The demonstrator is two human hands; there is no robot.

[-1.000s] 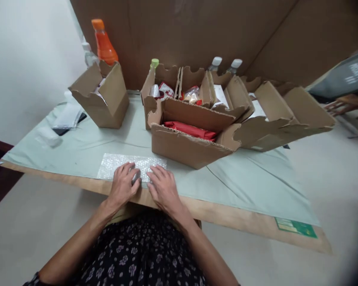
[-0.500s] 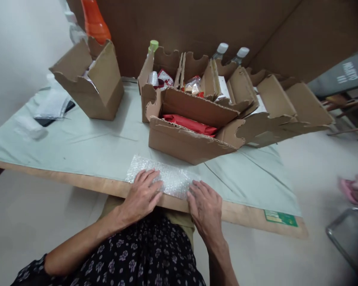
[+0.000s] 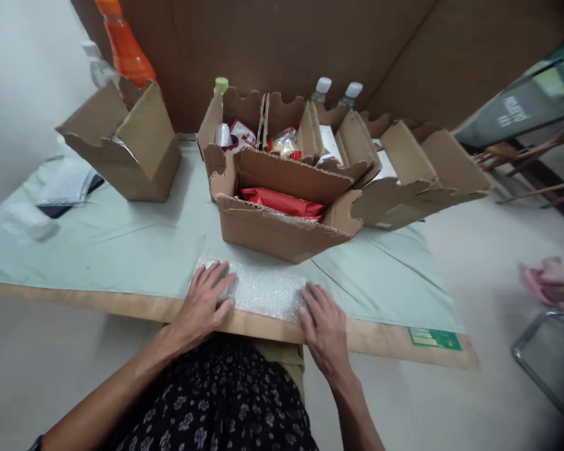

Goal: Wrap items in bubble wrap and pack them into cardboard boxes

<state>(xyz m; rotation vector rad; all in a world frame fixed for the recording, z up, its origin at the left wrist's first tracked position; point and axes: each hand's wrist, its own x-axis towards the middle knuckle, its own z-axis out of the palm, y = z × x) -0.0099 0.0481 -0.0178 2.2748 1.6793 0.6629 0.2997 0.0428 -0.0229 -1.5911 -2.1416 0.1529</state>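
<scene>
A flat strip of bubble wrap [image 3: 266,289] lies along the front edge of the cloth-covered table. My left hand [image 3: 207,299] rests on its left end, fingers spread and lying flat. On the right end, the fingertips of my right hand [image 3: 326,322] touch the wrap, with the fingers stretched out. Just behind the wrap stands a cardboard box [image 3: 272,230] with a red packet [image 3: 282,203] inside.
Behind are several cardboard bins [image 3: 404,194] holding small packets and white items. A separate box [image 3: 155,169] stands at the left, near an orange bottle [image 3: 129,56]. Clear plastic bags [image 3: 66,181] lie at the far left. A person's foot [image 3: 552,285] shows at right.
My left hand has slid left along the bubble wrap towards its end. My right hand stays at the right end. The whole view has shifted slightly.
</scene>
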